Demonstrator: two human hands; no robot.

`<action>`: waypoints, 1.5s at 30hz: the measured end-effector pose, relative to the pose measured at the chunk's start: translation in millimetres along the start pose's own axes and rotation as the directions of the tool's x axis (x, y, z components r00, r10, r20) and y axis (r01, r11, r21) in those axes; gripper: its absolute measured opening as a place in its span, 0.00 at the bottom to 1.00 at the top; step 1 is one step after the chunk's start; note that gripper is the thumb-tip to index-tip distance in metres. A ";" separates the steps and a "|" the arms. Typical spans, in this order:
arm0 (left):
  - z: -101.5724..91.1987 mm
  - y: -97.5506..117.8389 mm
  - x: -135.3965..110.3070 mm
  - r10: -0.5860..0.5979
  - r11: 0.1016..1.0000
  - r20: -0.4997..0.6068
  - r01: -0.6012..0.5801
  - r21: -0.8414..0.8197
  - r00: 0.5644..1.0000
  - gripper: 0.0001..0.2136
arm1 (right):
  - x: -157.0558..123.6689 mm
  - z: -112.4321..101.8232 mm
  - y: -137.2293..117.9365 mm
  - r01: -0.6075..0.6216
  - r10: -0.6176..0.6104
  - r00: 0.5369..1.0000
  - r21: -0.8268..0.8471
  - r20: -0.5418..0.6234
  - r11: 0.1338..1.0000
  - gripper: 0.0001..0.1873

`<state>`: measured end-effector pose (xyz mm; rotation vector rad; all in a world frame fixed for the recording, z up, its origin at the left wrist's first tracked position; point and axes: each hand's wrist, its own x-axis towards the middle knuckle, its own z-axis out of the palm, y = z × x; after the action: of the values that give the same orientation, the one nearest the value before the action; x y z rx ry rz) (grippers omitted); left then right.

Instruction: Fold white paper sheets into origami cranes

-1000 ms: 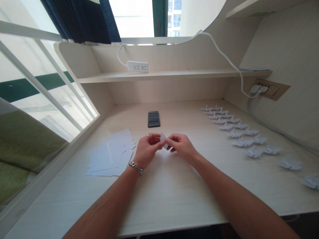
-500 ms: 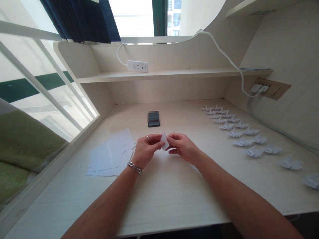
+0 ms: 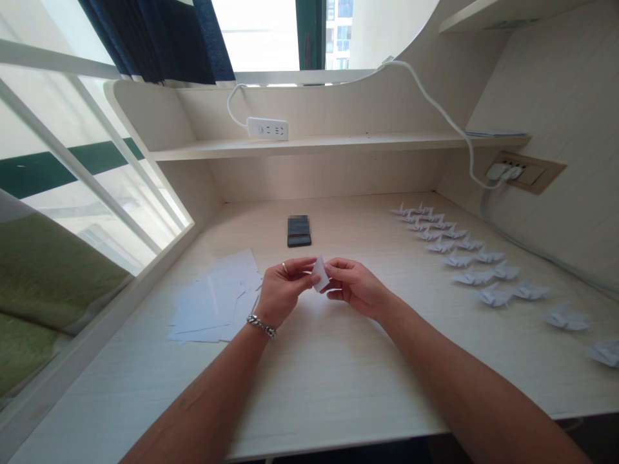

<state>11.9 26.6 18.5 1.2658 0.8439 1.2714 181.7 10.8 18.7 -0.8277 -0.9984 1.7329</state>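
A small folded piece of white paper (image 3: 320, 272) is pinched between both my hands just above the pale wooden desk (image 3: 338, 374). My left hand (image 3: 283, 290), with a ring and a metal bracelet, grips its left side with closed fingers. My right hand (image 3: 355, 287) pinches its right side. To the left of my hands lies a loose pile of white paper sheets (image 3: 215, 299). Several finished white folded paper figures (image 3: 471, 261) are lined up in two rows along the right side of the desk.
A dark phone (image 3: 298, 231) lies on the desk beyond my hands. A white power strip (image 3: 267, 129) sits on the shelf above, its cable running to a wall socket (image 3: 517, 171) at the right. A window and a railing are at the left.
My hands have shifted very slightly and turned the folded paper a little between the fingers. Everything else on the desk is unmoved.
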 end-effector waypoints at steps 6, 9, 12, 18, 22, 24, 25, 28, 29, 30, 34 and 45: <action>-0.1 -0.5 0.0 -0.012 1.000 -0.001 0.012 0.014 1.000 0.17 | 1.6 1.4 2.0 0.021 -0.023 0.998 -0.040 -0.052 0.999 0.16; -0.3 -1.1 -0.1 -0.010 0.999 -0.009 0.010 0.038 1.000 0.16 | 2.7 2.7 3.8 0.048 -0.056 0.995 -0.088 -0.088 0.995 0.17; -0.8 -2.8 0.3 -0.001 0.997 -0.035 0.003 0.073 0.999 0.16 | 4.3 4.9 5.4 0.077 -0.094 0.988 -0.139 -0.124 0.987 0.18; -2.4 -5.5 1.0 0.013 0.994 -0.067 -0.006 0.113 0.998 0.15 | 7.5 8.7 8.1 0.132 -0.166 0.971 -0.191 -0.173 0.973 0.21; -2.5 -4.4 0.3 -0.014 0.991 -0.032 0.018 0.133 0.999 0.14 | 9.2 8.1 9.7 0.155 -0.200 0.957 -0.214 -0.211 0.965 0.21; -2.1 -3.2 -0.3 -0.018 0.985 -0.005 0.019 0.171 1.000 0.11 | 9.8 6.8 9.9 0.165 -0.219 0.947 -0.229 -0.236 0.959 0.21; -1.9 -2.6 -0.6 -0.017 0.981 0.009 0.014 0.196 1.000 0.10 | 10.0 6.0 9.9 0.170 -0.228 0.942 -0.234 -0.247 0.957 0.20; -1.5 -1.1 -0.9 -0.005 0.961 0.041 -0.006 0.275 0.999 0.08 | 10.3 4.4 9.2 0.184 -0.248 0.929 -0.239 -0.274 0.953 0.19; -1.4 -0.7 -0.9 -0.003 0.955 0.042 -0.010 0.296 0.999 0.08 | 10.1 4.2 8.7 0.185 -0.248 0.927 -0.234 -0.280 0.954 0.18; -1.4 -0.4 -0.8 -0.001 0.951 0.038 -0.010 0.310 0.999 0.08 | 9.7 4.4 8.0 0.180 -0.241 0.928 -0.227 -0.285 0.957 0.18; -0.7 2.2 -1.2 -0.006 0.946 0.019 0.000 0.325 1.000 0.07 | 6.6 6.3 5.0 0.122 -0.170 0.958 -0.207 -0.230 0.971 0.16; 2.2 1.3 -1.0 -0.095 0.981 -0.036 0.099 0.169 0.995 0.11 | 7.2 3.3 9.5 0.184 -0.221 0.967 -0.255 -0.125 0.949 0.18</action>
<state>13.6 25.0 19.9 1.3275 1.0400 1.1604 172.8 14.6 11.0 -0.9607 -1.1628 1.3693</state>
